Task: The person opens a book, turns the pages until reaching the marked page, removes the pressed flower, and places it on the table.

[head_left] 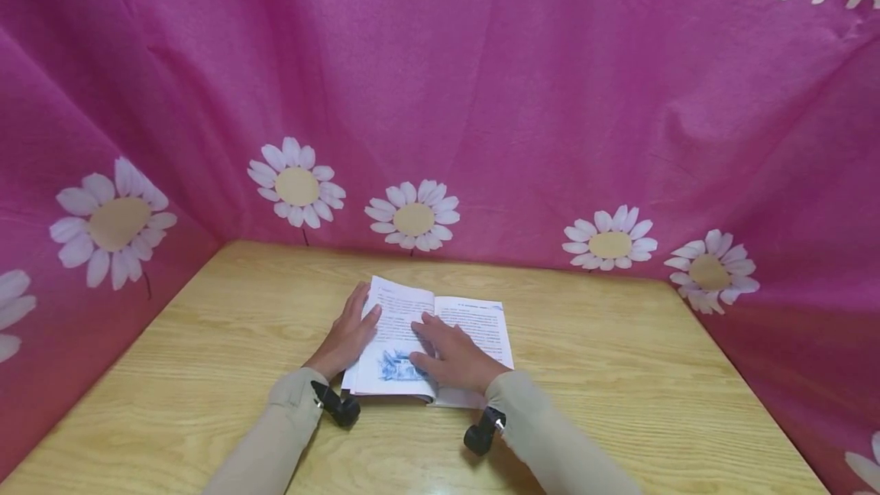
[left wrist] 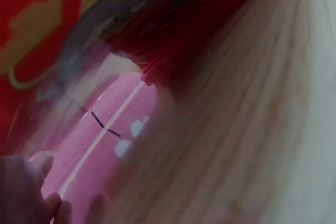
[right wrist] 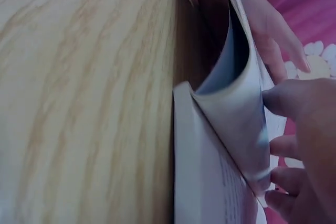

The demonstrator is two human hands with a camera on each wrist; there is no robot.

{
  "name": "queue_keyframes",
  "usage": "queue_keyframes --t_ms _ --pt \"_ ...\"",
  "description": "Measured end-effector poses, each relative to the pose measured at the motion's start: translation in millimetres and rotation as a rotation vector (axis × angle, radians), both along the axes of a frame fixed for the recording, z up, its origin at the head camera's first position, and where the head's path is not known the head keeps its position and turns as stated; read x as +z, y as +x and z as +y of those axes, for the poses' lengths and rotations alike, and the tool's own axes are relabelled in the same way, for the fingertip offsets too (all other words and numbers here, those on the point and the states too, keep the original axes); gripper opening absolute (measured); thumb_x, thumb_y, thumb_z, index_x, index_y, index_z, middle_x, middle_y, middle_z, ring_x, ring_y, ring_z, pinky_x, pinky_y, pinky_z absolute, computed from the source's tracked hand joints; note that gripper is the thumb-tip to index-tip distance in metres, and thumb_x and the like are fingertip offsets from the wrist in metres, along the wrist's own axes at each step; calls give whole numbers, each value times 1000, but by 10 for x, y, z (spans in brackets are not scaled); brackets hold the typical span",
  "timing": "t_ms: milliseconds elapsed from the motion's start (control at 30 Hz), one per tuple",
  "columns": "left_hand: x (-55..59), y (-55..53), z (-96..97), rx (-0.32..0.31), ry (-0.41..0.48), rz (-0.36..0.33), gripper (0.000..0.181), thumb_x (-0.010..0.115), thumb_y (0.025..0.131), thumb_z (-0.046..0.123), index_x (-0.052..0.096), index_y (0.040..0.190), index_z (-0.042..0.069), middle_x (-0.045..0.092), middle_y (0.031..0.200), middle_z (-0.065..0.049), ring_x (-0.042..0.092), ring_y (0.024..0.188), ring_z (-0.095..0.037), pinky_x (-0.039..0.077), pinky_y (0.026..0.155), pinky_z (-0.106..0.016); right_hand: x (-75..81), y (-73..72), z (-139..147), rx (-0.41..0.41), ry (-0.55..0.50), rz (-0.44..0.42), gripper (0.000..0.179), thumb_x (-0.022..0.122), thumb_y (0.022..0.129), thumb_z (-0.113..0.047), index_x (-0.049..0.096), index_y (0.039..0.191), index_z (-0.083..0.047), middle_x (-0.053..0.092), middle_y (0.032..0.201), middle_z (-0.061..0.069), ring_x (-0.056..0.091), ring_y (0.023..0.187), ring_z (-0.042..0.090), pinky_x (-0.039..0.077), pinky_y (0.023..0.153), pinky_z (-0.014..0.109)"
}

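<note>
An open book (head_left: pixel 404 312) lies on the table, its left half raised and tilted, its right page (head_left: pixel 481 327) flatter. My left hand (head_left: pixel 349 338) grips the left edge, with the thumb over the page and the other fingers behind. From the left wrist view the red, illustrated cover (left wrist: pixel 31 93) is seen from below, with fingers (left wrist: pixel 50 203) at the lower left. Across the middle fold reaches my right hand (head_left: pixel 455 356), its fingers spread and touching the left page. The right wrist view shows the pages (right wrist: pixel 236 124) bowed beneath those fingertips.
The light wooden table (head_left: pixel 598 373) spreads out around the book. A pink cloth (head_left: pixel 481 113) with daisies hangs along the back and both sides. Black wrist cameras are strapped to the left wrist (head_left: pixel 337 406) and right wrist (head_left: pixel 483 431).
</note>
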State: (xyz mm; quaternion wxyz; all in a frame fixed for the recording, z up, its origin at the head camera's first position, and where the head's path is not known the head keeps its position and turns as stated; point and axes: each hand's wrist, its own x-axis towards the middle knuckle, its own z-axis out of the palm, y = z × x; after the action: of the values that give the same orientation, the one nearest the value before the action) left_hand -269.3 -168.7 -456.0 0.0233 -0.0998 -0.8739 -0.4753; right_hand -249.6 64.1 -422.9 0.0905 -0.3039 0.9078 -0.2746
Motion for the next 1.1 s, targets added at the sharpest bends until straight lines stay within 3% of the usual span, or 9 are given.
queue_keyframes --t_ms 200,300,533,733,1100 --pt "-24 6 -15 -17 -21 37 67 37 101 49 14 156 19 3 163 -5 14 147 -30 12 114 -59 -2 29 -99 -16 83 29 61 50 98 -43 39 148 -10 24 158 11 17 146 29 10 118 51" --pt "-34 6 -17 -39 -49 69 64 37 102 47 21 155 15 10 162 -6 9 147 -29 9 114 -60 -20 25 -145 -6 120 64 60 50 98 -42 40 148 -11 24 158 11 17 146 30 11 117 52" --pt "-38 8 -31 -90 -110 100 59 38 102 44 34 150 10 25 158 -9 17 146 -30 4 116 -55 -26 26 -230 -5 247 171 59 51 97 -44 43 146 -12 30 156 10 22 145 29 21 114 55" --pt "-75 -17 -25 -118 -176 102 59 38 102 47 38 148 11 31 155 -9 21 145 -28 2 116 -54 -2 49 -252 -39 308 174 59 52 96 -44 44 146 -15 30 156 8 22 145 27 23 114 54" --pt "-69 15 -15 -137 -276 80 53 39 101 47 51 141 15 44 149 -3 28 143 -24 2 116 -52 -10 72 -161 -67 318 178 59 53 96 -43 44 145 -13 30 156 9 22 145 28 24 113 54"
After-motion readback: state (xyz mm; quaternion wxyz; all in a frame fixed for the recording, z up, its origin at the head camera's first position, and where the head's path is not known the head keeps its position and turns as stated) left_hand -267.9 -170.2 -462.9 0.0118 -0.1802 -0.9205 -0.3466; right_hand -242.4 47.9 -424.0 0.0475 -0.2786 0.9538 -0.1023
